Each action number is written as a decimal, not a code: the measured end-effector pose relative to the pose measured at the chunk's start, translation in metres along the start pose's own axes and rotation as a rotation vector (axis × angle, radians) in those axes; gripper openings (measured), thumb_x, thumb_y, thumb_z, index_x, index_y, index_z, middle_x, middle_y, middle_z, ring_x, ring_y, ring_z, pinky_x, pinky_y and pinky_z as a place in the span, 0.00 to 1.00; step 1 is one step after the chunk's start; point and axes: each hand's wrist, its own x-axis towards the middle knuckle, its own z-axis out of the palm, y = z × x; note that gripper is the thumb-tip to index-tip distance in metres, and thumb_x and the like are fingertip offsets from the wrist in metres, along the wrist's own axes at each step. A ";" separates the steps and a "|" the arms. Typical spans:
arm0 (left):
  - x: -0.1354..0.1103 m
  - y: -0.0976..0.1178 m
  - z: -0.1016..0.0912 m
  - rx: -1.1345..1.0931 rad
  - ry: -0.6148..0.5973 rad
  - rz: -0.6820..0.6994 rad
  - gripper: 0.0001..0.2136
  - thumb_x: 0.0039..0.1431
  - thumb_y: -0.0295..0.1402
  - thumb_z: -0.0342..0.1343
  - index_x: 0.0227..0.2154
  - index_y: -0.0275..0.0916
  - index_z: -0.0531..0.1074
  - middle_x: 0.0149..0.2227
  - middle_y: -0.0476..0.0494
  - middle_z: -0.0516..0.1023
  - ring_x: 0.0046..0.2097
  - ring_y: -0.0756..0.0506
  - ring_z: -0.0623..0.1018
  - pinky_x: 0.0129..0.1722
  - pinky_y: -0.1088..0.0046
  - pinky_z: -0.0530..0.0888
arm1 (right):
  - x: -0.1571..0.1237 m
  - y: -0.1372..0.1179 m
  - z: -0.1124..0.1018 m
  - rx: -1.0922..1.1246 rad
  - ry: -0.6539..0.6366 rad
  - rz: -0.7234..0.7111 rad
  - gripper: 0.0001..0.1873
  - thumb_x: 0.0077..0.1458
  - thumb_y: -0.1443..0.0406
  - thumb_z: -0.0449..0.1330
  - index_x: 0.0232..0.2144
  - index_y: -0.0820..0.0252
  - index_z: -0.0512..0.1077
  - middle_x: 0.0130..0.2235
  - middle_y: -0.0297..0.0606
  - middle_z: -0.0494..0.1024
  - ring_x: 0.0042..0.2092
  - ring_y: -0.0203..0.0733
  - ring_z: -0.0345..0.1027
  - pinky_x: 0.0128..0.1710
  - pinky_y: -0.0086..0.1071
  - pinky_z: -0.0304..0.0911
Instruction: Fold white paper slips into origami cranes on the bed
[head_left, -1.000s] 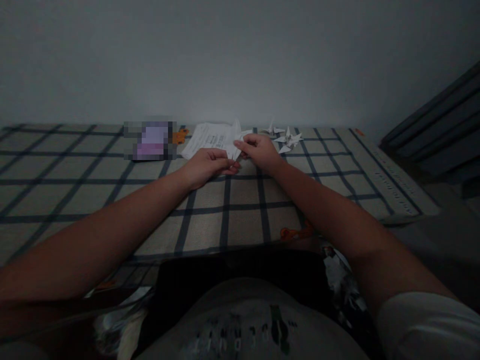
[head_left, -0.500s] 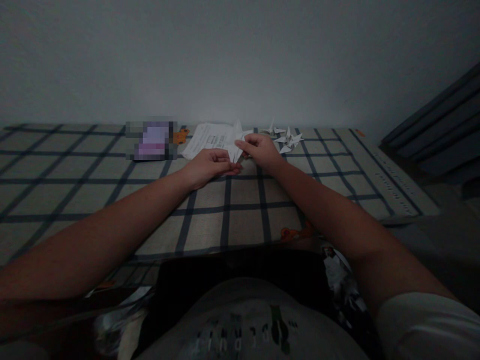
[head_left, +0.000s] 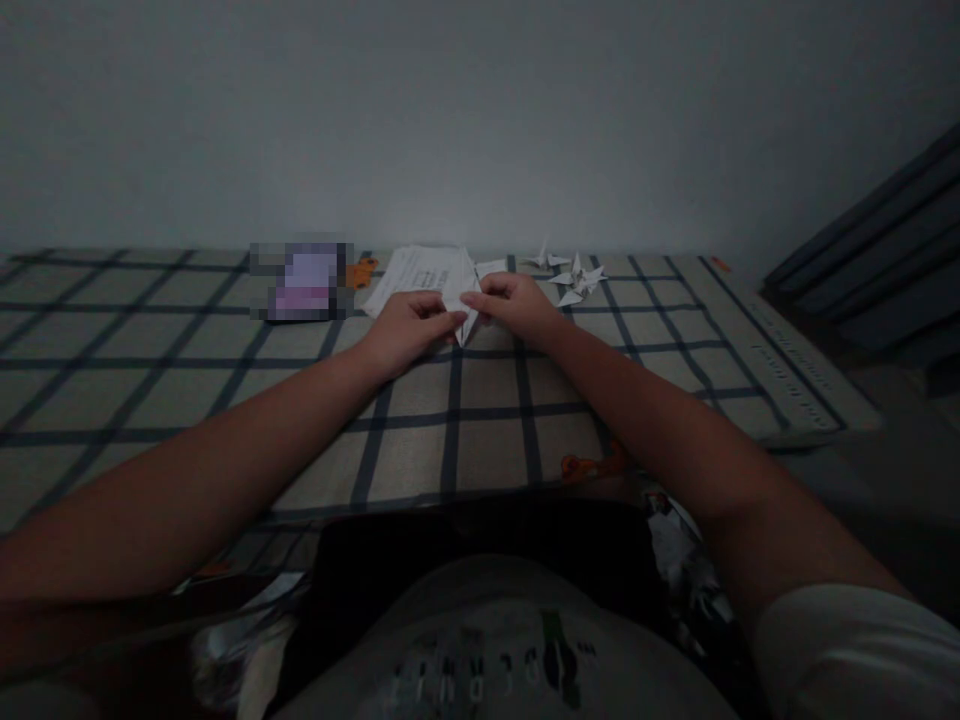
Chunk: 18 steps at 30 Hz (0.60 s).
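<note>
A piece of folded white paper (head_left: 463, 285), pointed at top and bottom like a narrow diamond, stands between my two hands above the table. My left hand (head_left: 409, 325) pinches its lower left side, thumb in front. From the right, my right hand (head_left: 517, 305) is closed on the other edge with thumb and fingers. Printed paper sheets (head_left: 415, 268) lie flat just behind my left hand. Beyond my right hand sit several folded paper cranes (head_left: 579, 280), with another paper crane (head_left: 546, 257) a little farther back.
A checked cloth (head_left: 487, 440) covers the table. At the left, a purple, blurred-out object (head_left: 309, 280) lies near the wall (head_left: 480, 120). A dark curtain (head_left: 885, 250) hangs on the right. Below the table's front edge are plastic-wrapped items (head_left: 232, 650).
The folded paper has turned from a spread, several-pointed shape to a flatter diamond facing me. My left thumb has come up onto its front, and my right hand has shifted slightly left.
</note>
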 end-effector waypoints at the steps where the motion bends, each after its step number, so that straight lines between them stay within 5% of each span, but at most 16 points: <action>1: 0.000 0.000 0.000 0.019 0.007 0.024 0.13 0.49 0.40 0.68 0.20 0.38 0.74 0.20 0.48 0.74 0.22 0.51 0.68 0.22 0.75 0.62 | -0.001 -0.001 0.001 0.037 0.002 0.009 0.24 0.57 0.47 0.66 0.26 0.61 0.69 0.25 0.30 0.69 0.29 0.33 0.62 0.30 0.28 0.57; 9: 0.009 -0.009 0.001 -0.207 0.105 0.041 0.12 0.49 0.39 0.70 0.26 0.37 0.75 0.27 0.46 0.80 0.30 0.49 0.79 0.33 0.73 0.75 | -0.001 0.001 0.002 0.101 -0.111 0.065 0.20 0.60 0.52 0.66 0.28 0.63 0.72 0.24 0.31 0.72 0.28 0.31 0.63 0.29 0.26 0.60; 18: 0.010 -0.009 0.002 -0.281 0.090 -0.010 0.11 0.46 0.36 0.71 0.30 0.35 0.79 0.30 0.44 0.82 0.27 0.50 0.77 0.28 0.76 0.75 | -0.003 0.001 0.000 0.001 -0.171 0.016 0.16 0.60 0.57 0.64 0.27 0.63 0.72 0.24 0.31 0.72 0.29 0.31 0.64 0.32 0.27 0.60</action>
